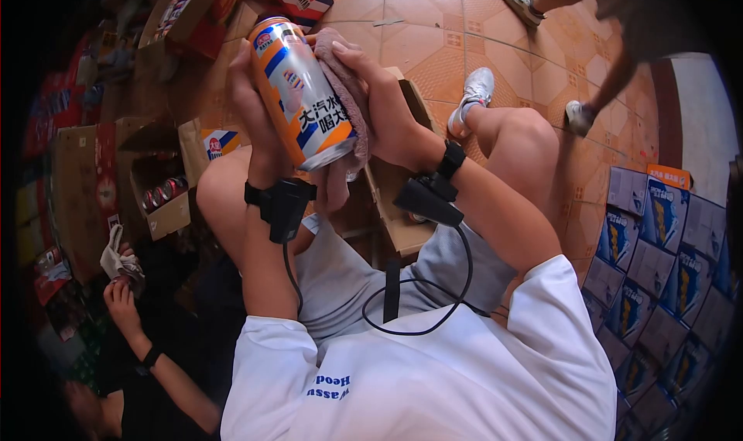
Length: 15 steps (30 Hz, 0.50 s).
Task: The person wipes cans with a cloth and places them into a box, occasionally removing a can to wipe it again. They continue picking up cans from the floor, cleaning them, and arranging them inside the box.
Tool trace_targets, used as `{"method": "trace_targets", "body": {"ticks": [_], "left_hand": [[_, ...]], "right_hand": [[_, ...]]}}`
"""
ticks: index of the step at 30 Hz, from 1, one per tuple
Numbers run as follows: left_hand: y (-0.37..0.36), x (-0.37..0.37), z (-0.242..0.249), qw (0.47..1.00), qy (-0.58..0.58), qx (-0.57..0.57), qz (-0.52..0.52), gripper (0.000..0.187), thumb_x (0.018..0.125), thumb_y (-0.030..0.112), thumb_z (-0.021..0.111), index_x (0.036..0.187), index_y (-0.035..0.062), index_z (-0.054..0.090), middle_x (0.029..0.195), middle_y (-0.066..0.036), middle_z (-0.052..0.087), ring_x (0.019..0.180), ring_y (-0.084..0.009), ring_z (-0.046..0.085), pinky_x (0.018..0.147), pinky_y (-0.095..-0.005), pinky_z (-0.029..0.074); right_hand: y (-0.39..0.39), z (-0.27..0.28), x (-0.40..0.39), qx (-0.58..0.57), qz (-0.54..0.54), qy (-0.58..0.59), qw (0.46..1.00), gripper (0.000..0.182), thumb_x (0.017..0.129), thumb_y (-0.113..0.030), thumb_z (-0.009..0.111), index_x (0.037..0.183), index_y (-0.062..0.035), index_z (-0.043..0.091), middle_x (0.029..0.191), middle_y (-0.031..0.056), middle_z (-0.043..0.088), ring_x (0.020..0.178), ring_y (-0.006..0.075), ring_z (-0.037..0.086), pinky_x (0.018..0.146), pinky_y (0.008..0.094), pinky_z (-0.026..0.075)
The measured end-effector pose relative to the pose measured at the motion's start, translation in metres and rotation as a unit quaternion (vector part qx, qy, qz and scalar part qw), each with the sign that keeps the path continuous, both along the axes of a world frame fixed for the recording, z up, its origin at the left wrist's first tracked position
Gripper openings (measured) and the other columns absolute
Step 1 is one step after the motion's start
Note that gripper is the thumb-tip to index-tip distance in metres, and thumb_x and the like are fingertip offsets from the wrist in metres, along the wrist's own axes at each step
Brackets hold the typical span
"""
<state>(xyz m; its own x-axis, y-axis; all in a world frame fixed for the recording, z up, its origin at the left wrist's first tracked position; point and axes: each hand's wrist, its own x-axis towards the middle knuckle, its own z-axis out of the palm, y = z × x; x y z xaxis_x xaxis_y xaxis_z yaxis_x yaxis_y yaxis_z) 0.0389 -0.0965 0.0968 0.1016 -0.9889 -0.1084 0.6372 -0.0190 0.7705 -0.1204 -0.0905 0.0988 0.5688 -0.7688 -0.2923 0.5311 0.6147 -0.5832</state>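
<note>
The left hand [259, 104] is closed around the back of a tall silver, orange and blue can [303, 92], holding it tilted in front of the chest above the knees. The right hand [379, 104] curls against the can's far side with a pinkish cloth [344, 100] pressed between palm and metal, so the cloth wraps that flank of the can. Judging from this, a good wipe would need the left hand to hold firm near the base while the cloth slides along the wall, turning the can to reach the printed face.

Below and right of the can, an open cardboard box [398, 216] sits between the legs; left of the can, another carton [159, 197] holds more cans. Lower left of the can, a co-worker's hand [120, 294] grips a rag [118, 261]. Tiled floor [433, 23] beyond the can lies open, though another person's shoes [518, 0] stand there.
</note>
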Motion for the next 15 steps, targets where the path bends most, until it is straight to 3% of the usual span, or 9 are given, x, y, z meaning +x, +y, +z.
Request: {"method": "trace_targets", "body": {"ticks": [1,3,5,8,11,13,15], "left_hand": [[-0.002,0.001,-0.006,1.0,0.01,0.01,-0.019,0.063,0.105,0.05,0.041,0.131,-0.0053,0.057,0.116,-0.019,0.07,0.101,-0.0242,0.071,0.091,-0.0345,0.058],[-0.005,0.0,-0.01,0.999,-0.01,0.006,-0.042,0.063,0.105,0.05,0.04,0.134,-0.0038,0.055,0.121,-0.019,0.068,0.108,-0.0238,0.069,0.096,-0.0352,0.057],[-0.001,-0.02,0.008,0.999,-0.017,0.037,0.009,0.054,0.105,0.05,0.041,0.116,0.0017,0.063,0.099,-0.012,0.073,0.083,-0.018,0.073,0.075,-0.0288,0.06],[-0.003,-0.015,-0.001,0.996,-0.087,0.032,0.008,0.053,0.103,0.052,0.048,0.115,0.0035,0.064,0.096,-0.01,0.072,0.08,-0.0154,0.072,0.072,-0.0283,0.059],[-0.011,-0.007,-0.023,0.99,-0.129,0.057,0.003,0.048,0.102,0.048,0.054,0.117,0.0042,0.064,0.1,-0.008,0.071,0.079,-0.0141,0.072,0.071,-0.0275,0.059],[-0.011,-0.011,-0.02,0.988,-0.138,0.072,0.014,0.049,0.101,0.048,0.057,0.118,0.0026,0.064,0.101,-0.007,0.071,0.082,-0.0132,0.071,0.072,-0.0258,0.058],[0.0,-0.021,-0.014,0.989,-0.108,0.099,-0.034,0.046,0.1,0.041,0.063,0.122,0.0015,0.061,0.103,-0.007,0.07,0.088,-0.0128,0.071,0.077,-0.0251,0.058]], "right_hand": [[-0.001,-0.001,-0.001,0.017,-0.001,-0.019,1.0,0.055,0.102,-0.048,0.054,0.136,-0.0047,0.055,0.12,0.0134,0.068,0.106,0.022,0.07,0.096,0.0344,0.057],[-0.004,-0.005,-0.003,0.053,0.0,-0.059,0.997,0.053,0.102,-0.048,0.052,0.135,-0.0066,0.058,0.118,0.0131,0.071,0.101,0.0232,0.072,0.093,0.035,0.059],[-0.007,-0.009,-0.002,0.063,-0.01,-0.071,0.995,0.053,0.102,-0.049,0.053,0.133,-0.0062,0.06,0.116,0.0136,0.072,0.097,0.0238,0.073,0.089,0.0353,0.06],[-0.01,-0.005,-0.005,0.062,-0.032,-0.069,0.995,0.051,0.102,-0.048,0.053,0.13,-0.0056,0.062,0.115,0.013,0.072,0.098,0.0233,0.073,0.09,0.0355,0.06],[-0.018,-0.007,-0.003,0.017,-0.087,-0.015,0.996,0.051,0.102,-0.048,0.053,0.126,-0.0038,0.063,0.113,0.0119,0.072,0.096,0.0201,0.071,0.088,0.0326,0.059],[-0.032,-0.025,0.001,-0.113,-0.137,0.137,0.974,0.057,0.101,-0.05,0.053,0.12,0.0025,0.063,0.105,0.0148,0.071,0.094,0.0216,0.068,0.085,0.0333,0.054],[-0.032,-0.028,-0.002,-0.122,-0.137,0.191,0.964,0.059,0.101,-0.05,0.053,0.114,0.0063,0.065,0.103,0.0151,0.071,0.095,0.0202,0.067,0.086,0.0323,0.052]]}}
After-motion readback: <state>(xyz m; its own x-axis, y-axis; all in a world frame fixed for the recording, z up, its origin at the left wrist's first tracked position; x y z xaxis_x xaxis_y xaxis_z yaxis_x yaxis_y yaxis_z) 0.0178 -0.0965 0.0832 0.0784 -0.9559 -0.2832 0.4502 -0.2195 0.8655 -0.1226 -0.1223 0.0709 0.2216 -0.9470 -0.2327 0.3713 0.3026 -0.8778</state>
